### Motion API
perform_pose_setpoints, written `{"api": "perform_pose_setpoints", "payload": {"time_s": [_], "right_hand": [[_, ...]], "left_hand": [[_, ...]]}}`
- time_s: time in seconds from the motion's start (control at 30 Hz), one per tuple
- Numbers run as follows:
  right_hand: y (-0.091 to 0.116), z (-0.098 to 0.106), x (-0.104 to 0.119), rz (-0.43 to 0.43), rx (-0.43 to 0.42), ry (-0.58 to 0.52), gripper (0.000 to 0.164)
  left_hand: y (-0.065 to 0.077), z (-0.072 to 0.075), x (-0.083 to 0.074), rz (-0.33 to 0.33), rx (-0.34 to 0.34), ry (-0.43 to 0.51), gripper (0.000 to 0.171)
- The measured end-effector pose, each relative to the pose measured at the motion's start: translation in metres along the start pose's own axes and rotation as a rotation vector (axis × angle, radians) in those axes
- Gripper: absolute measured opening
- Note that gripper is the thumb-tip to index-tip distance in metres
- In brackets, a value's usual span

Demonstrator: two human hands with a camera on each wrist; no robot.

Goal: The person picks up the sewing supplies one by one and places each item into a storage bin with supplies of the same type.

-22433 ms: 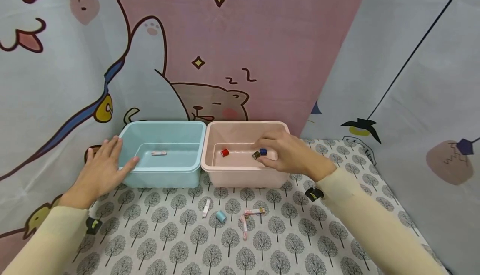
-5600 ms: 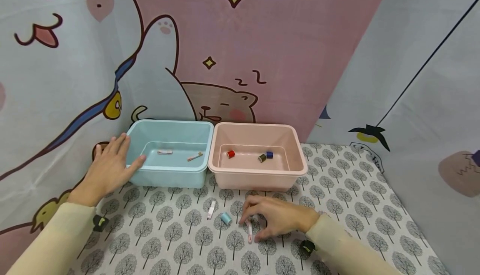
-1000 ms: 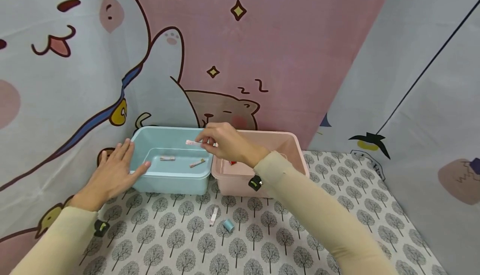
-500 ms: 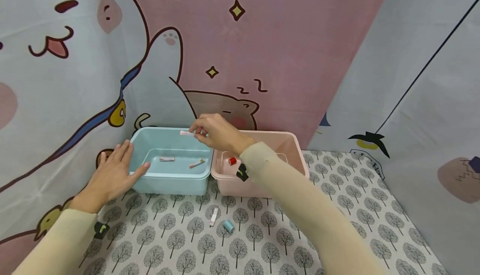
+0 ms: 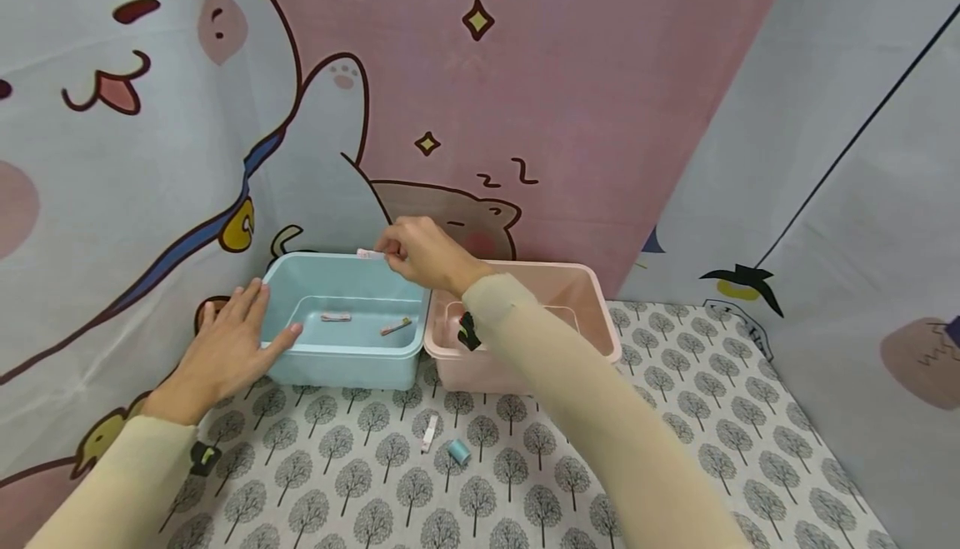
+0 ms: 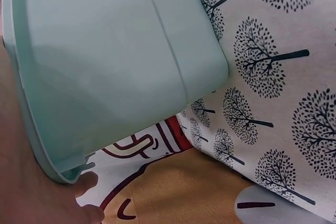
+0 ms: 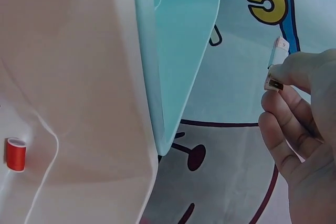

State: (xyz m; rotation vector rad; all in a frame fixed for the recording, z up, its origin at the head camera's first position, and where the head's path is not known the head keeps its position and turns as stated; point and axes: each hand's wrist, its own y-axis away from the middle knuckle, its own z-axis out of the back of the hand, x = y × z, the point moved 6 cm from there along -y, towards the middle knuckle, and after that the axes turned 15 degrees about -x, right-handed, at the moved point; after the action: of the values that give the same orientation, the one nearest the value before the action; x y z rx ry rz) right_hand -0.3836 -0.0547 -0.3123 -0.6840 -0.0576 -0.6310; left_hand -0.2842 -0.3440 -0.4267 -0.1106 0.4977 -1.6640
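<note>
My right hand (image 5: 427, 253) pinches a small folded measuring tape (image 5: 367, 254) between thumb and fingertips, up by the blue bin's back edge. In the right wrist view, printed marks and a dark end show on this measuring tape (image 7: 280, 51). Two more folded tapes lie inside the light blue bin (image 5: 341, 371), one at the left (image 5: 335, 316) and one at the right (image 5: 395, 326). My left hand (image 5: 225, 349) rests with spread fingers at that bin's left rim; the left wrist view shows the hand (image 6: 31, 182) against the bin's wall.
A pink bin (image 5: 525, 374) stands against the blue one; a red thread spool (image 7: 16, 155) in it shows in the right wrist view. A white folded tape (image 5: 429, 433) and a light blue spool (image 5: 459, 451) lie on the tree-print cloth. A printed curtain (image 5: 585, 116) hangs behind.
My right hand took the last pink folded tape from the cloth and carried it over the blue bin; within the last second it rose towards the back edge. The left hand stays put.
</note>
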Motion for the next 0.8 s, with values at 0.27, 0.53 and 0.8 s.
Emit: {"api": "perform_pose_setpoints", "payload": {"time_s": [0.27,0.53,0.8], "right_hand": [[-0.005,-0.008,-0.006,-0.063,-0.012,0.007,0.027],[0.003,-0.014,-0.012,-0.146,0.066,0.056,0.038],[0.021,-0.013,-0.015,-0.14,0.075,0.031,0.033]], "left_hand": [[0.0,-0.001,0.001,-0.004,-0.01,-0.01,0.109],[-0.001,-0.003,0.0,-0.009,-0.013,-0.012,0.109],[-0.001,-0.004,0.002,-0.011,-0.023,-0.011,0.108]]}}
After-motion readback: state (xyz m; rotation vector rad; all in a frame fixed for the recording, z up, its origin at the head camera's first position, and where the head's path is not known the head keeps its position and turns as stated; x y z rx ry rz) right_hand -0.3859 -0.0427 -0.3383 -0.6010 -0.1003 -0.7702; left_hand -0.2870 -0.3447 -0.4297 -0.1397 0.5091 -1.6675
